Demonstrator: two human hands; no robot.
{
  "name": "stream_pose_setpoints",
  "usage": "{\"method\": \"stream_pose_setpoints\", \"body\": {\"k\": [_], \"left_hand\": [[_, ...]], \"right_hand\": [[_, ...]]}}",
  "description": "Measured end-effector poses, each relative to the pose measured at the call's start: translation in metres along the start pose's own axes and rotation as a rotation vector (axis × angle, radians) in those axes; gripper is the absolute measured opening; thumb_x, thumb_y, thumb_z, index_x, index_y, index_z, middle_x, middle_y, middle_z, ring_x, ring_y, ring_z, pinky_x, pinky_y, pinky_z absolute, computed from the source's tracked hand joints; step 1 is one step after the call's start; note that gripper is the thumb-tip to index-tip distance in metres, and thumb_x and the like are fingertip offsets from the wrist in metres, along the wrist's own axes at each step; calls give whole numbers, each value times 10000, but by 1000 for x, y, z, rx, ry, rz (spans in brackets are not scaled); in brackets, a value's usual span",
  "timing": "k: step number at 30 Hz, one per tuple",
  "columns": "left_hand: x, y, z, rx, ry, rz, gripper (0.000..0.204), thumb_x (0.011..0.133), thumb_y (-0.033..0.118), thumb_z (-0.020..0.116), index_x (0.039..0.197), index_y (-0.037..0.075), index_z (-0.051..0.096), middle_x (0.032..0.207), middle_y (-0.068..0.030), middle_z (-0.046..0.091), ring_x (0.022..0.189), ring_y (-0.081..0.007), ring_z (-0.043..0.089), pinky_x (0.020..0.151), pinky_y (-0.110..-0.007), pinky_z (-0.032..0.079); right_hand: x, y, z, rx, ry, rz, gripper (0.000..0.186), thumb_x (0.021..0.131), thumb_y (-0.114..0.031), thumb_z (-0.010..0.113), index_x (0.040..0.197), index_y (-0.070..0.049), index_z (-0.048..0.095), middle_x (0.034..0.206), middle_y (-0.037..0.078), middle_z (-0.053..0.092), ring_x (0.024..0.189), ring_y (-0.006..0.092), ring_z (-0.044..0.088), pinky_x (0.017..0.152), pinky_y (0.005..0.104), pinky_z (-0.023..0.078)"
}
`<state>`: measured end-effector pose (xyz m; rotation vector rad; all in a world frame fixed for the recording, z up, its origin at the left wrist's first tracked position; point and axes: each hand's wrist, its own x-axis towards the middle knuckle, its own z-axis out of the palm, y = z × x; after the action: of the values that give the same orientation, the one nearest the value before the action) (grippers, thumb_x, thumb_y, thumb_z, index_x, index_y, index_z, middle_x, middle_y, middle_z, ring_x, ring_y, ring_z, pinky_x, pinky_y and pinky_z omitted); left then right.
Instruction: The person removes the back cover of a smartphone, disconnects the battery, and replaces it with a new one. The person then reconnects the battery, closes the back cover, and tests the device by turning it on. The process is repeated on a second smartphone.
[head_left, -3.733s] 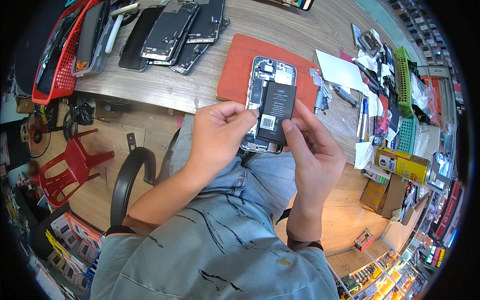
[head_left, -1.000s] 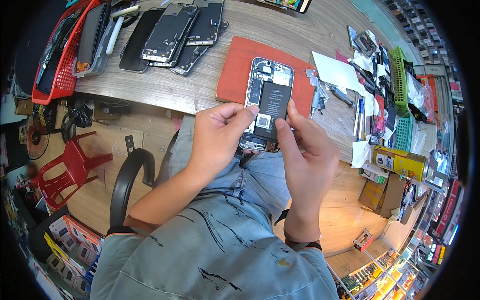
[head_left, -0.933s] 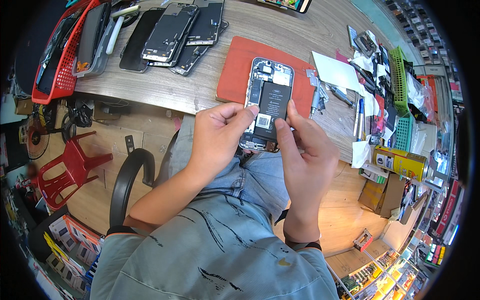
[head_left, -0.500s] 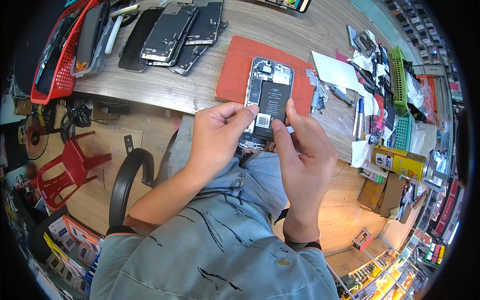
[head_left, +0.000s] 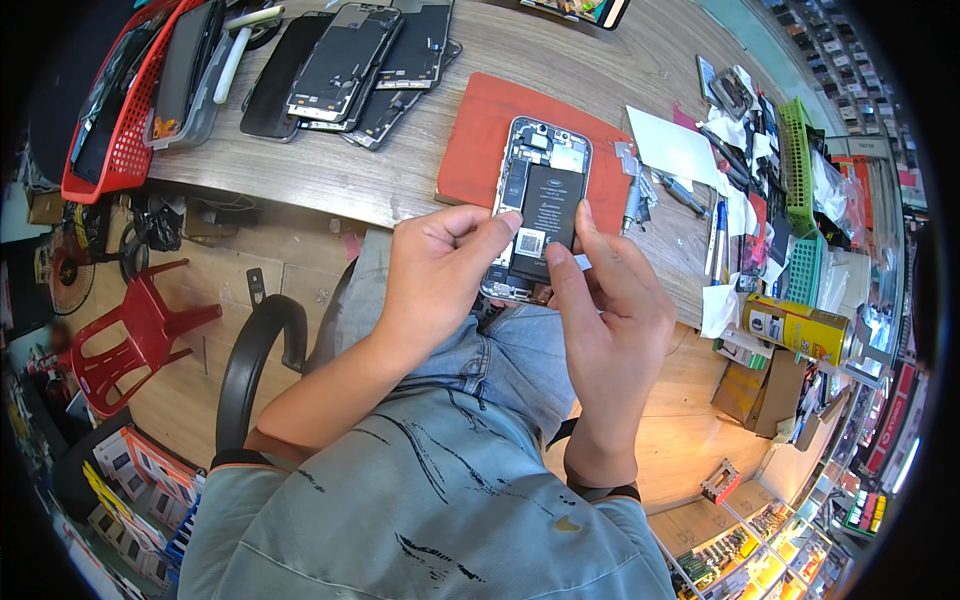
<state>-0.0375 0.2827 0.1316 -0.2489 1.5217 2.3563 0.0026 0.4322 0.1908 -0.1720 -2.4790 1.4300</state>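
Hands met over an opened phone [head_left: 535, 205] whose back cover was off, its black battery [head_left: 548, 210] seated in the frame and the handset lying on a red mat [head_left: 478, 140] at the near edge of a wooden workbench [head_left: 330, 170]. Left hand [head_left: 440, 275] steadied the phone's lower left corner, thumb and forefinger pinched on the frame; right hand [head_left: 610, 310] had its fingertips closed on a small pale tab just beside the battery's lower right corner, though what the tab was could not be told. Work of this kind seemed to call for a slow, low pull along the battery's side while the other hand kept the frame flat on the mat. Room was tight to the right of the grip, where small tools [head_left: 640, 195], white paper [head_left: 680, 150] and pens crowded the bench; beyond the grip lay a row of loose screens [head_left: 350, 60] and a red basket [head_left: 120, 110]. Below the grip the bench edge dropped off over the person's lap, the one open side
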Motion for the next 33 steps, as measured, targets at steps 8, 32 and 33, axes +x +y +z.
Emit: {"method": "stream_pose_setpoints", "body": {"k": [8, 32, 33], "left_hand": [[0, -1, 2, -3, 2, 17, 208, 1061, 126, 723, 1020, -67, 790, 852, -61, 779, 715, -53, 681, 621, -233, 530], [-2, 4, 2, 11, -7, -16, 213, 1055, 129, 731, 1048, -73, 798, 892, -83, 796, 750, -70, 709, 657, -232, 556], [-1, 2, 2, 20, -2, -4, 211, 1055, 126, 731, 1049, -73, 799, 895, -82, 797, 758, -68, 708, 666, -231, 553]], "right_hand": [[3, 9, -6, -10, 0, 23, 331, 986, 16, 760, 1317, 0, 782, 1086, 58, 611, 768, 66, 612, 567, 217, 496], [-2, 29, -5, 103, -39, 66, 313, 1015, 3, 745, 1326, -5, 781, 1068, 8, 559, 779, 26, 505, 609, 189, 398], [-2, 29, -5, 103, -37, 66, 313, 1015, 3, 746, 1325, -4, 781, 1067, 9, 560, 780, 27, 506, 608, 190, 400]]}}
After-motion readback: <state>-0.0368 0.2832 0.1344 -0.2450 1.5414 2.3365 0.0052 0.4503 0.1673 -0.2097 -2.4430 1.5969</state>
